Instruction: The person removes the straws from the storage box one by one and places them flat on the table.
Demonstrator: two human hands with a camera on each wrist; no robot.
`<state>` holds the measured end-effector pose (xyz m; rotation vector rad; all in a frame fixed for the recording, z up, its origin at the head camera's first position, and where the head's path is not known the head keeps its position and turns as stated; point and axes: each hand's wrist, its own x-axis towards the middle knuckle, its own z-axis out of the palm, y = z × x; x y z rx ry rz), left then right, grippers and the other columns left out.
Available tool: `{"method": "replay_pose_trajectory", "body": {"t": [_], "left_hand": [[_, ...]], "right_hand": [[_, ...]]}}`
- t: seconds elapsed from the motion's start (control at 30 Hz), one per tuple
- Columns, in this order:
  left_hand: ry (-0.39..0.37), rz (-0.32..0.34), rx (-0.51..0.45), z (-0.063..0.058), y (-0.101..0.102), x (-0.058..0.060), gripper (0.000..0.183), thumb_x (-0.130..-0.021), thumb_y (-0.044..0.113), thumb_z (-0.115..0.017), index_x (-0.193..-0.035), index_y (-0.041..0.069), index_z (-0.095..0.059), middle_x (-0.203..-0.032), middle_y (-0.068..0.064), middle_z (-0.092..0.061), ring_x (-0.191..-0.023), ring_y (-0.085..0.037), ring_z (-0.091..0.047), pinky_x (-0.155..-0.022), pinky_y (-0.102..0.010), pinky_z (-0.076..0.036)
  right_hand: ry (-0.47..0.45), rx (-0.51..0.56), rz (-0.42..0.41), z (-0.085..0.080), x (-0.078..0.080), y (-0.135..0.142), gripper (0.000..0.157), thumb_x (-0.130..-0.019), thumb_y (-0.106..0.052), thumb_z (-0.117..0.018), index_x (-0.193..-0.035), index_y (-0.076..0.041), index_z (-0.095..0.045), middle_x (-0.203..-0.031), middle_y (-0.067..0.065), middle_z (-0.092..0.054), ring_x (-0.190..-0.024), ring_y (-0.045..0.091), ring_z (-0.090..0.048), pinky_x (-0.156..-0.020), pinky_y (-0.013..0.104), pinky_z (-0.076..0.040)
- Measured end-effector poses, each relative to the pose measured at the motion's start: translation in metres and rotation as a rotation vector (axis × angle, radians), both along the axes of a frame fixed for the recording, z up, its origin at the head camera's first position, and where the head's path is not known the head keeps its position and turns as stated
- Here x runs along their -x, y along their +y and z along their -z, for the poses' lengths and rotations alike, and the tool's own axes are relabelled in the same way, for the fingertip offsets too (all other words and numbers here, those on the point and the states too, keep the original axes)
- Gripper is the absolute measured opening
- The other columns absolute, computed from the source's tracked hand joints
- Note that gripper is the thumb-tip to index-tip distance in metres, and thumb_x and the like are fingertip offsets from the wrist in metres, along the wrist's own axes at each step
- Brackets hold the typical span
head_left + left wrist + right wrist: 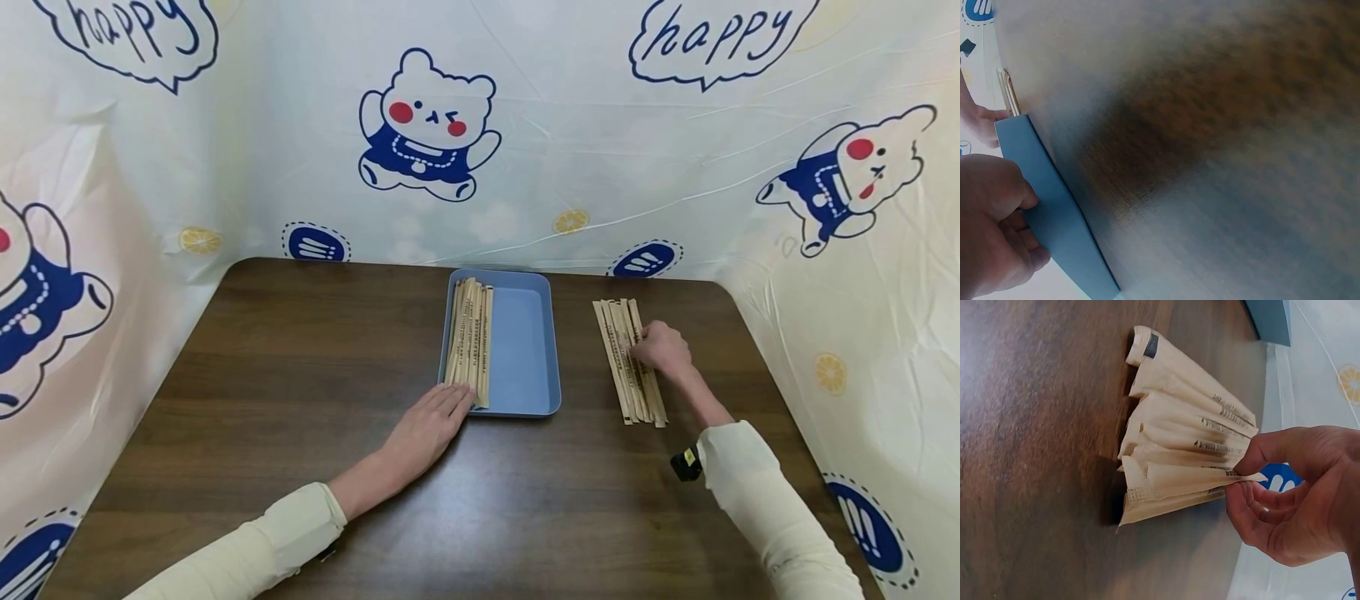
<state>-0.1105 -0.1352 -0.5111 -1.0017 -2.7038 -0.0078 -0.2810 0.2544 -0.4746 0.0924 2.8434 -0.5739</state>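
Brown tabletop (300,358), paper packet (1175,481) in right grip (662,347)

R grip (660,347) on paper pkts (624,367)

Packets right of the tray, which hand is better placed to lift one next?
Right, I'd say: the right hand is at those packets, finger and thumb pinching one. The left hand is at the tray's near left corner, farther off.

brown table (262,375) | 1 blue tray (521,350) | paper-wrapped sticks (621,362) right of tray
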Motion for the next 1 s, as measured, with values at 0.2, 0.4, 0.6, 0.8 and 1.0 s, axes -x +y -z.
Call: {"method": "replay_pose_trajectory", "body": {"t": [0.2, 0.4, 0.6, 0.8, 1.0], "left_hand": [[-0.004, -0.001, 0.001, 0.0002, -0.0002, 0.0002, 0.05, -0.092, -0.007, -0.064, -0.141, -0.005, -0.052, -0.14, -0.021, -0.054, -0.13, -0.032, -0.052, -0.114, -0.042, -0.036], [-0.005, -0.002, -0.001, 0.0, 0.0, 0.0002, 0.05, -0.093, -0.006, -0.063, -0.141, -0.005, -0.052, -0.14, -0.021, -0.054, -0.13, -0.032, -0.051, -0.114, -0.042, -0.036], [-0.002, -0.002, 0.001, 0.0004, 0.0001, 0.0001, 0.05, -0.092, -0.006, -0.064, -0.141, -0.005, -0.052, -0.14, -0.021, -0.054, -0.13, -0.032, -0.052, -0.113, -0.042, -0.036], [0.004, -0.001, 0.004, 0.0014, -0.0003, 0.0005, 0.05, -0.091, -0.006, -0.065, -0.14, -0.004, -0.052, -0.14, -0.02, -0.055, -0.129, -0.031, -0.052, -0.113, -0.042, -0.037], [0.007, 0.0, 0.0, 0.0009, -0.0003, 0.0009, 0.05, -0.092, -0.007, -0.064, -0.14, -0.005, -0.052, -0.14, -0.02, -0.055, -0.13, -0.031, -0.052, -0.113, -0.042, -0.037]], "right_hand": [[-0.02, 0.0, -0.01, 0.0031, 0.0003, 0.0031, 0.046, -0.089, -0.025, -0.067, -0.058, -0.02, -0.034, -0.054, -0.006, -0.027, -0.051, 0.014, -0.03, -0.045, 0.028, -0.026], [-0.008, -0.007, -0.002, 0.0069, 0.0012, 0.0051, 0.042, -0.088, -0.024, -0.065, -0.059, -0.02, -0.035, -0.056, -0.005, -0.028, -0.055, 0.018, -0.035, -0.046, 0.03, -0.028], [0.002, -0.012, 0.003, 0.0094, 0.0012, 0.0051, 0.039, -0.086, -0.023, -0.064, -0.062, -0.02, -0.033, -0.059, -0.003, -0.027, -0.058, 0.02, -0.035, -0.049, 0.032, -0.028], [-0.018, -0.005, 0.012, 0.0069, 0.0017, 0.0052, 0.042, -0.088, -0.025, -0.065, -0.062, -0.02, -0.033, -0.057, -0.005, -0.025, -0.055, 0.016, -0.032, -0.048, 0.03, -0.026], [0.021, 0.004, 0.028, 0.0017, 0.0037, 0.0026, 0.044, -0.087, -0.025, -0.068, -0.058, -0.02, -0.036, -0.054, -0.005, -0.029, -0.052, 0.017, -0.035, -0.044, 0.03, -0.028]]}}
